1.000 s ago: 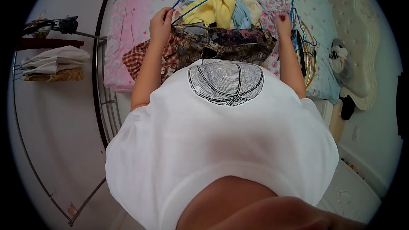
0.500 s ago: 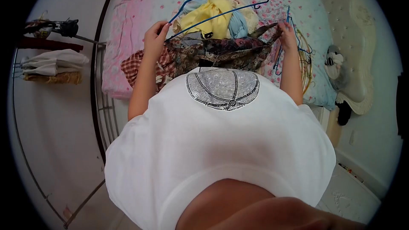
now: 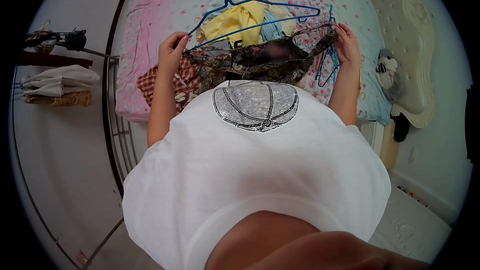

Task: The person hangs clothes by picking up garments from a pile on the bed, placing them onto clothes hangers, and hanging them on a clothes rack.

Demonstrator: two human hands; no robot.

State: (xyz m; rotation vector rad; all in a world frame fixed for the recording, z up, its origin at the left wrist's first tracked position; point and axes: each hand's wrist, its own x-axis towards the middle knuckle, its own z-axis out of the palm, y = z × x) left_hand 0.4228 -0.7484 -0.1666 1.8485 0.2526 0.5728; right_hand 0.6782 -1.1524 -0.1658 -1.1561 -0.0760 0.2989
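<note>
My left hand (image 3: 171, 52) is closed on the left end of a blue clothes hanger (image 3: 252, 29), whose hook points up and away from me. Dark patterned cloth, a strappy garment (image 3: 245, 67), hangs just below the hanger's bar and reaches up near my left fingers; whether they grip it too I cannot tell. Between thumb and fingers, my right hand (image 3: 346, 44) pinches a strap of that garment, stretched out to the right. The hanger's right end stands above this strap, apart from my right hand.
Yellow cloth (image 3: 237, 24) and light blue cloth (image 3: 271, 27) lie piled on the floral bed (image 3: 165, 0). A red checked garment (image 3: 185, 77) is at the left. Several spare hangers (image 3: 327, 67) lie by my right hand. Clothes hang on a metal rack (image 3: 112, 120).
My right hand has moved right and slightly up, drawing the strap outward. My left hand and the hanger have shifted a little left, and the hook now shows fully.
</note>
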